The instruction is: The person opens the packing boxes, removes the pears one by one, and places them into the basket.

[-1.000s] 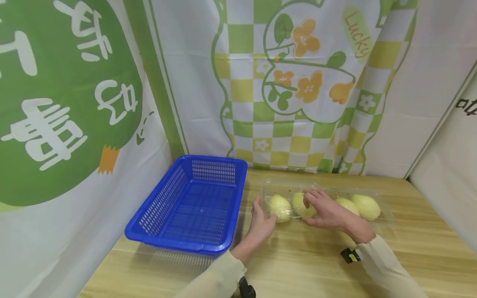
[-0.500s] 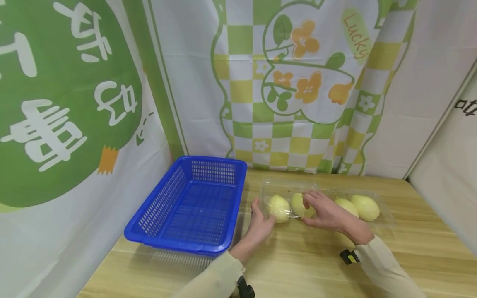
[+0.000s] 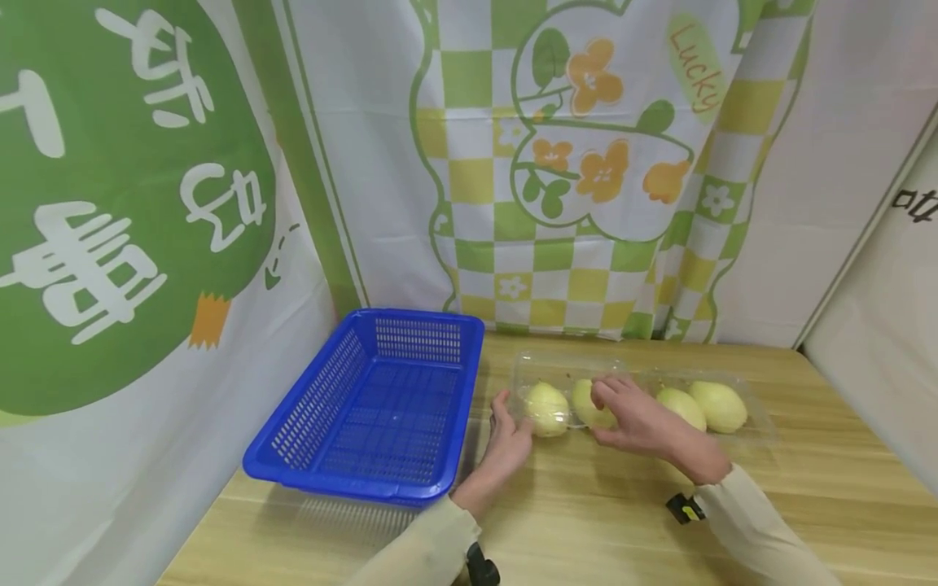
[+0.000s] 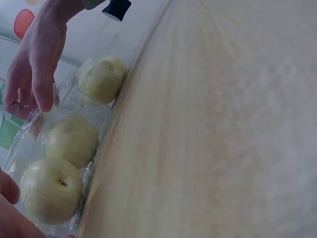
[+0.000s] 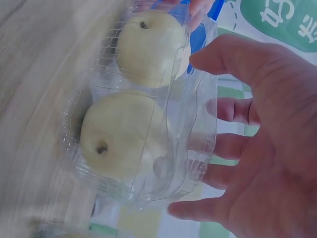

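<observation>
Two pale yellow pears, a left one [image 3: 546, 409] and a second one [image 3: 589, 403], sit inside a clear plastic clamshell box [image 3: 533, 368] on the wooden table. My left hand [image 3: 506, 446] holds the box's left end, fingers behind and thumb in front. At the other end, my right hand [image 3: 645, 422] pinches the upper edge of the box. The right wrist view shows the right hand's thumb [image 5: 218, 57] on one side of the clear plastic [image 5: 195, 119] and the other fingers along the opposite side. Stems show on both pears there.
A second clear box [image 3: 755, 399] with two pears [image 3: 718, 407] stands just right of the first, partly behind my right hand. A blue plastic basket [image 3: 458, 391] stands at the left. A printed cloth [image 3: 476, 268] hangs along the table's back edge.
My left thumb has shifted slightly left, away from the left pear's front. The right hand and both boxes stay almost the same; the head view has moved a little.
</observation>
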Demonstrator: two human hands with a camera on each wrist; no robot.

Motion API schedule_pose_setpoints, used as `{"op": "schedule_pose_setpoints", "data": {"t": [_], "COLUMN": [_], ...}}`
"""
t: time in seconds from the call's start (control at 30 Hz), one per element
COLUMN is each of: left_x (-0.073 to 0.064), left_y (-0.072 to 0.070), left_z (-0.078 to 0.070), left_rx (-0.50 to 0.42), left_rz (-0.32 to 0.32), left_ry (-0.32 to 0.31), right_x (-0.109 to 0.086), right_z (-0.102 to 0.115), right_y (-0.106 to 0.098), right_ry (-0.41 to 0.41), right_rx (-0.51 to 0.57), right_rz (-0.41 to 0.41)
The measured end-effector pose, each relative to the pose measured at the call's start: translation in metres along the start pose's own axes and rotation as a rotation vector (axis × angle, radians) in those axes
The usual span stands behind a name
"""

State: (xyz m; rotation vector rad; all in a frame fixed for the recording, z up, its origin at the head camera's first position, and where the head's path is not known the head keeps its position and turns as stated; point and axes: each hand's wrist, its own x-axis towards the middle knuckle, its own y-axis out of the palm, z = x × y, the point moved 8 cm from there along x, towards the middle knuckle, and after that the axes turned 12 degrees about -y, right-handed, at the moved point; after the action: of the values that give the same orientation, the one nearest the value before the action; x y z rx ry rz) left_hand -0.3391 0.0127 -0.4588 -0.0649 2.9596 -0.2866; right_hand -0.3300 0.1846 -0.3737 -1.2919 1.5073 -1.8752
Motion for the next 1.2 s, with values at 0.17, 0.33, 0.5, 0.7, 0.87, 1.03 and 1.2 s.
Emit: {"op": "schedule_pose_setpoints", "data": {"t": [0.17, 0.33, 0.5, 0.7, 0.87, 1.03, 1.2], "left_x": [-0.001, -0.001, -0.001, -0.003, -0.003, -0.003, -0.001], "left_y": [-0.001, -0.001, -0.002, -0.003, -0.002, -0.003, -0.006], "left_z": [0.000, -0.002, -0.004, -0.003, -0.001, 0.001, -0.004], "left_rx": [0.021, 0.039, 0.023, 0.022, 0.009, 0.004, 0.015], "left_rz": [-0.014, -0.024, -0.036, -0.040, -0.022, -0.007, 0.002], "left_ry": [0.004, 0.019, 0.021, 0.013, 0.010, -0.002, -0.016], "right_x": [0.003, 0.006, 0.010, 0.010, 0.011, 0.011, 0.011], "right_z": [0.007, 0.020, 0.029, 0.040, 0.045, 0.047, 0.045], "right_y": [0.000, 0.000, 0.002, 0.005, 0.008, 0.013, 0.009], "right_ry": [0.015, -0.017, -0.044, -0.146, -0.182, -0.133, -0.122], "right_rx": [-0.098, -0.210, -0.264, -0.349, -0.413, -0.402, -0.401], "right_rz": [0.041, 0.039, -0.007, -0.059, -0.066, -0.016, -0.013]}}
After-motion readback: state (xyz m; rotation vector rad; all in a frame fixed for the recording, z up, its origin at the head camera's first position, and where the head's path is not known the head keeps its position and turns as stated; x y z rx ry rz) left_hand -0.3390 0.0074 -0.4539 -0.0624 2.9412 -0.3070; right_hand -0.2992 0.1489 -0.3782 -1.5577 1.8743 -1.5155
